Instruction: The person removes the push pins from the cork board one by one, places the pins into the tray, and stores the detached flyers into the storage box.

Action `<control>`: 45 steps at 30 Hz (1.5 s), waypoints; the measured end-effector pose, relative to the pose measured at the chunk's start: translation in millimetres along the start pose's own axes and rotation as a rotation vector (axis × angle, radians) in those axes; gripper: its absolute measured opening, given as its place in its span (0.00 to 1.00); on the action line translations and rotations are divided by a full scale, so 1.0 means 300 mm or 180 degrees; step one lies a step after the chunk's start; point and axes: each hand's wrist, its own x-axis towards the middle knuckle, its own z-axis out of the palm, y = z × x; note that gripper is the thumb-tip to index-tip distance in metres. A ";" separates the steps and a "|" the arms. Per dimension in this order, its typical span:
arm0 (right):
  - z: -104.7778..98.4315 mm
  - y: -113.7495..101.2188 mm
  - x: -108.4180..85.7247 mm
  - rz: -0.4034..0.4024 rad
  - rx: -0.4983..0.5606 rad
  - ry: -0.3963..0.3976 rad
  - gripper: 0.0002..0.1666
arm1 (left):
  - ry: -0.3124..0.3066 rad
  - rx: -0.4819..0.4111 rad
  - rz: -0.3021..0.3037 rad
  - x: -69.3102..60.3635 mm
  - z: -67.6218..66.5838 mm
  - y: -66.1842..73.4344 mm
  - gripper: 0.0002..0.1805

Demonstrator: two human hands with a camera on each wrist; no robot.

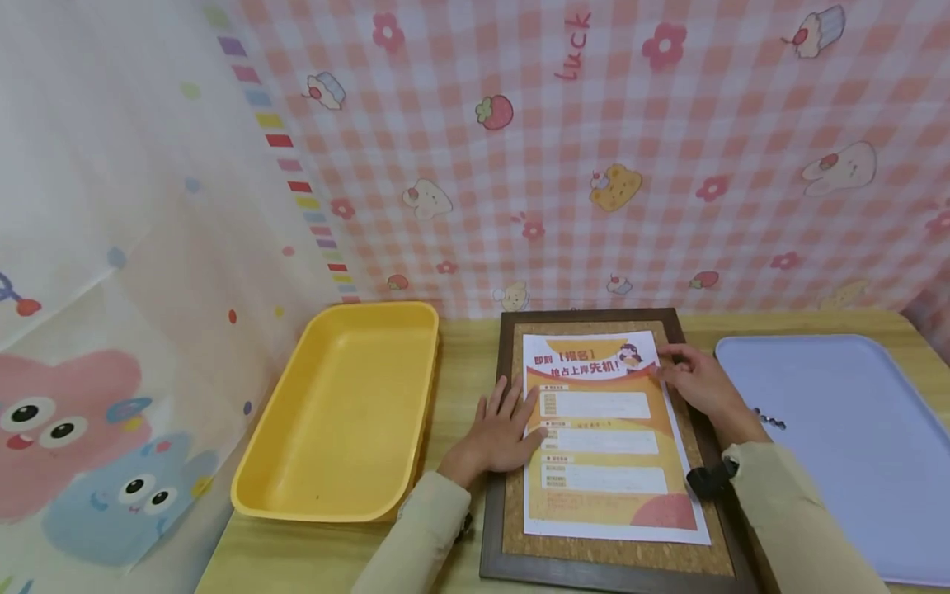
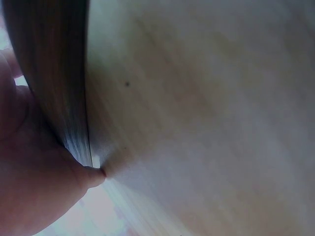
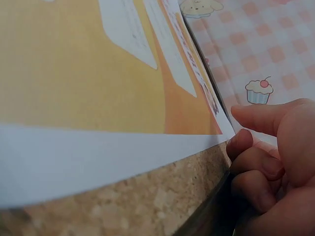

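A printed poster sheet (image 1: 607,487), orange and yellow with white text boxes, lies on a cork board (image 1: 631,554) with a dark wooden frame (image 1: 579,572). My left hand (image 1: 499,433) rests on the board's left side with spread fingers, the fingertips and thumb over the poster's left edge. The left wrist view shows part of this hand beside the dark frame (image 2: 54,64). At the poster's upper right edge, my right hand (image 1: 701,384) pinches the paper between thumb and index finger. In the right wrist view its other fingers (image 3: 256,187) are curled beside the poster's corner.
Left of the board stands a yellow tray (image 1: 334,412). A pale lavender tray (image 1: 853,470) lies to the right, with several small dark shiny pieces (image 1: 770,419) near its left edge, by my right wrist. Behind the wooden table (image 1: 297,553) hangs a pink checked cloth (image 1: 579,165).
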 end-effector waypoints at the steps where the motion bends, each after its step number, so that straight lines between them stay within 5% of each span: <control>1: -0.002 -0.002 0.001 0.0010 -0.0007 -0.0002 0.34 | 0.0009 0.0013 0.0002 0.001 -0.004 0.001 0.39; 33: 0.004 -0.003 0.008 0.0386 -0.0019 -0.0186 0.38 | -0.0088 0.0016 -0.0021 -0.023 -0.014 0.011 0.37; 45: 0.001 -0.003 -0.033 -0.0507 -0.0138 -0.0120 0.35 | 0.0008 -0.0027 0.0046 -0.026 -0.012 0.010 0.37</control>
